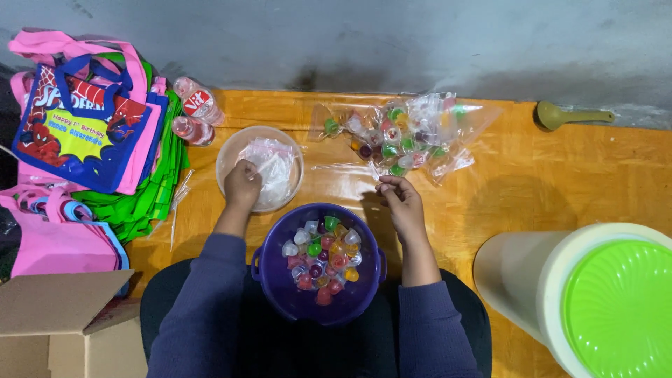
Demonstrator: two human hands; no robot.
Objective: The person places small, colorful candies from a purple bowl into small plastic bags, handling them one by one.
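Two hands work just beyond the purple bowl point(316, 260) of jelly cups point(322, 257) in my lap. My left hand point(242, 183) reaches into the pale bowl point(229, 149) beyond it, fingers closed on a clear bag point(271, 162). My right hand point(400, 199) pinches a thin plastic strip point(346, 166) beyond the purple bowl's right rim. I judge it best to lift one bag only and keep the pinch firm.

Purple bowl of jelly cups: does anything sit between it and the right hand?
Nothing visible does. The right hand is just above and to the right of the purple bowl, with only bare orange mat between them.
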